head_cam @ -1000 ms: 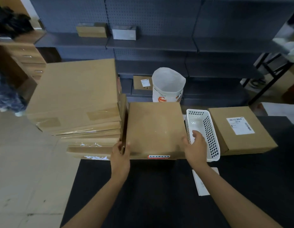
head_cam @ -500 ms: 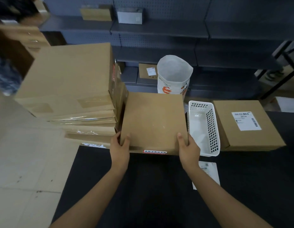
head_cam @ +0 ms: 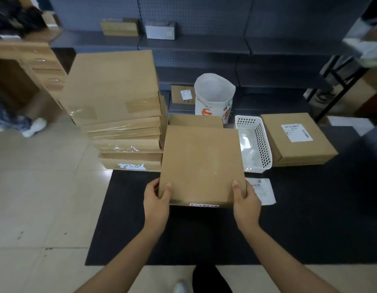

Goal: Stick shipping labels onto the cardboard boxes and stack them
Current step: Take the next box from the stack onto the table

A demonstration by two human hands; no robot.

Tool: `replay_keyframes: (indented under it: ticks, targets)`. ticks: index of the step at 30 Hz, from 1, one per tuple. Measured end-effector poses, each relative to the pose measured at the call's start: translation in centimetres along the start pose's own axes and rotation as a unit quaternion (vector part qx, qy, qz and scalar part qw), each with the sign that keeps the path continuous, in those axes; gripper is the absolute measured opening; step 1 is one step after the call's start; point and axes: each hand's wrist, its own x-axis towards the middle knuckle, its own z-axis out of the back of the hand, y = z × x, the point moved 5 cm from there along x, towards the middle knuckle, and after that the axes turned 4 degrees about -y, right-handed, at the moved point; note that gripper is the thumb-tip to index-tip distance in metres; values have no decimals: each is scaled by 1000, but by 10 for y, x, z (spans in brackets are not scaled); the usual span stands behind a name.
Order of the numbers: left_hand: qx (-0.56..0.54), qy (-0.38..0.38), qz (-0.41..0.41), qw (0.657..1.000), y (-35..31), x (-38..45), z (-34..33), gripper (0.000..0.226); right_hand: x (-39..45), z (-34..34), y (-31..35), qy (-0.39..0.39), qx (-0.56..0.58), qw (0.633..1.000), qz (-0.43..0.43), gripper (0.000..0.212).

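Black mat (head_cam: 310,218): box (head_cam: 201,163) btwn both grips.

Behind your work mat (head_cam: 310,229): white paper bag (head_cam: 214,96) with orange print, upright, open top. Just right of it, white slotted plastic basket (head_cam: 255,142) on mat. Grey pegboard shelving (head_cam: 193,45) across back; small grey case (head_cam: 160,30) on upper shelf. Wooden drawer unit (head_cam: 35,66) at far left. Beige tiled floor (head_cam: 35,208) to your left.

Dim grey pegboard shelving (head_cam: 204,43) lines the back wall above a beige tiled floor (head_cam: 35,208), with a wooden drawer unit (head_cam: 29,66) at left.
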Motion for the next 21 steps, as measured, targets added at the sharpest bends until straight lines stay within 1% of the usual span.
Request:
replay_keyframes:
  ticks: [2,4,9,15,21]
  targets:
    - [4,6,0,1000,14,-17,14,38,-22,7,-12,-7,-8,1000,1,38]
    - [11,12,9,1000,32,-33,27,38,-42,11,-26,-3,-24,1000,-4,42]
    - [40,30,45,998,73,-60,48,39,-74,11,-62,35,-58,996,-51,47]
    - [77,53,79,992,103,-64,49,40,-78,3,-90,94,-88,985,-112,47]
    - [135,93,75,984,109,-60,44,40,-72,1,-103,120,-114,975,-150,49]
